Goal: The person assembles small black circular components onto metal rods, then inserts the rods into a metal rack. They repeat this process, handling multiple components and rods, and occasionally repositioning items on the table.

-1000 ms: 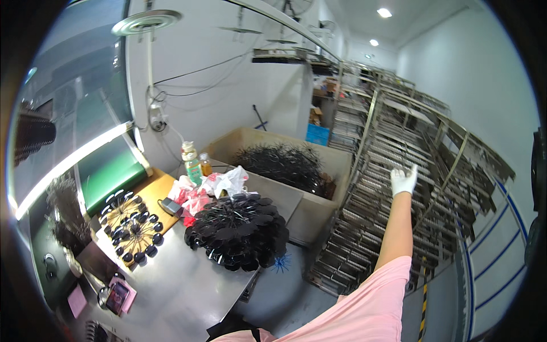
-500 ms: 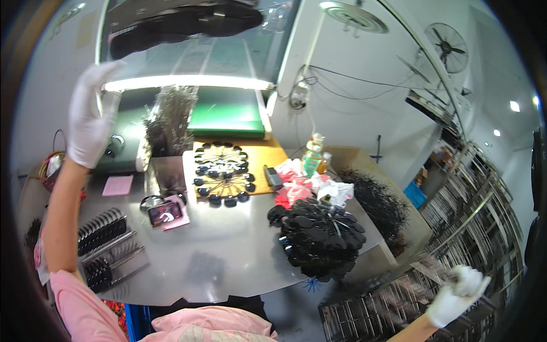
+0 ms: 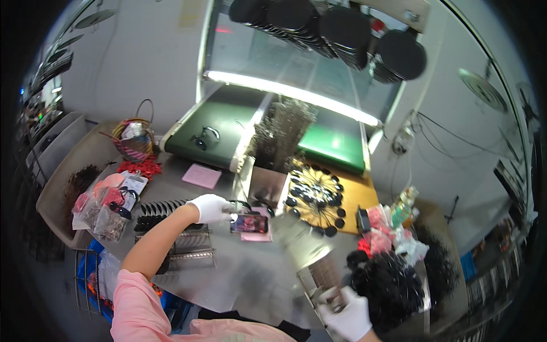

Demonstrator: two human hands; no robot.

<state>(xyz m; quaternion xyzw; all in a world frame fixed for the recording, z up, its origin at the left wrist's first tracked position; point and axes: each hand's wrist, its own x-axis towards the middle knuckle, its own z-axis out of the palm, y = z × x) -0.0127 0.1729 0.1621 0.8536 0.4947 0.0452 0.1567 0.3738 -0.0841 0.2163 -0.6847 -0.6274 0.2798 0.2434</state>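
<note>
Nearest to me, my right hand (image 3: 347, 319) in its white glove is resting at the near right edge of the desk (image 3: 256, 279); its fingers are lying against a flat, blurred plate (image 3: 319, 273) just beside the big heap of black pieces (image 3: 393, 288), and I cannot tell whether it is gripping or only touching. A little farther and to the left, my left hand (image 3: 212, 207) is reaching over the comb-like racks (image 3: 171, 228) and closing its fingertips on the left end of a phone (image 3: 249, 223), which is lying flat with its screen lit, on a pink pad. Farther on, a round wheel of black discs (image 3: 316, 196) is sitting on an orange mat, with the green conveyor belt (image 3: 228, 125) beyond. I judge the glove could slip on the smooth phone, or my sleeve could snag the racks.
</note>
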